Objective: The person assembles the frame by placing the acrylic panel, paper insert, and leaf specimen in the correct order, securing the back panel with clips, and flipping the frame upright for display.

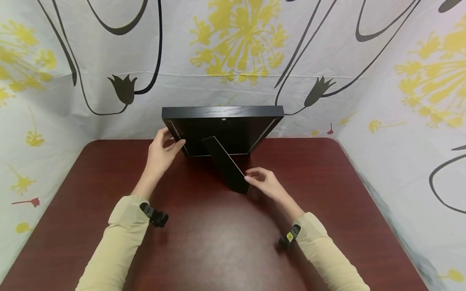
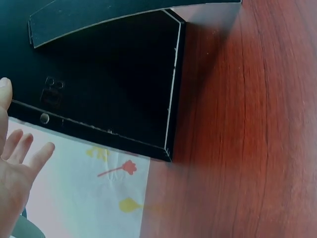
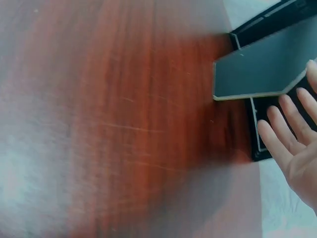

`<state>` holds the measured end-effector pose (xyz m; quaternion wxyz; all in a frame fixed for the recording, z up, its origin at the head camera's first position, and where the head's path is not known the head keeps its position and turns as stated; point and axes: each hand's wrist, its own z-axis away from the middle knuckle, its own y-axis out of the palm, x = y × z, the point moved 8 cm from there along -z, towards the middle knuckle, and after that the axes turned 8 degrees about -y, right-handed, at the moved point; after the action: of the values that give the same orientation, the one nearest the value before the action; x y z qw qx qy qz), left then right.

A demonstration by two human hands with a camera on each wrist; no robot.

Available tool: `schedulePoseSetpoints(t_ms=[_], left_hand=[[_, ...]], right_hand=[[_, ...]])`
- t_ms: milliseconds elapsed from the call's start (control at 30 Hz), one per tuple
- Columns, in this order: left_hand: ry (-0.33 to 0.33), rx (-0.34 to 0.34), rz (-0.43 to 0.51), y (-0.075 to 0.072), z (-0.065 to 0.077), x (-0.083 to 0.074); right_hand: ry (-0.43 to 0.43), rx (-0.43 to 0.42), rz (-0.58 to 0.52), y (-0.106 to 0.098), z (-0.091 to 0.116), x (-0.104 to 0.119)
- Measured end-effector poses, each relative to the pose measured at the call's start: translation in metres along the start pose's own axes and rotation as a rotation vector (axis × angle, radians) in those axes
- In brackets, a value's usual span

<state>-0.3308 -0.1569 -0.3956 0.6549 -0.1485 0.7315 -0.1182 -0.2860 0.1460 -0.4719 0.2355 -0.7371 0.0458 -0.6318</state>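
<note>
A black picture frame stands tilted at the back of the table, its back towards me. From its back a black easel stand slants out to the tabletop. My left hand holds the frame's left edge, thumb on the back face and fingers around the outer side. In the left wrist view, some fingers hang free beyond the rim. My right hand pinches the stand's right edge near its lower end with the thumb and a finger. The other fingers spread out in the right wrist view.
The dark red-brown table has a glossy wood grain. A white cloth with yellow and grey flower prints hangs behind it and along both sides. Each wrist wears a small black camera on a strap.
</note>
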Motion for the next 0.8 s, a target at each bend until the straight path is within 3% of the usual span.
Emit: schedulePoseSetpoints(t_ms=[133,200,333,567,800], left_hand=[[-0.041,0.003,-0.013,-0.004,0.001,0.009],[-0.053,0.003,-0.026,-0.006,0.003,0.013],[-0.077,0.025,-0.029,-0.007,0.010,0.008],[-0.099,0.063,-0.056,-0.004,0.006,0.027],[-0.072,0.063,-0.109,-0.001,0.002,0.017]], right_hand=[[0.000,-0.126,-0.057,-0.020,-0.006,-0.012],[0.010,-0.187,-0.088,-0.030,-0.006,-0.008],[0.011,-0.282,-0.133,-0.046,-0.009,-0.003],[-0.033,-0.383,-0.172,-0.061,-0.022,0.007],[-0.063,-0.444,-0.220,-0.063,-0.032,0.025]])
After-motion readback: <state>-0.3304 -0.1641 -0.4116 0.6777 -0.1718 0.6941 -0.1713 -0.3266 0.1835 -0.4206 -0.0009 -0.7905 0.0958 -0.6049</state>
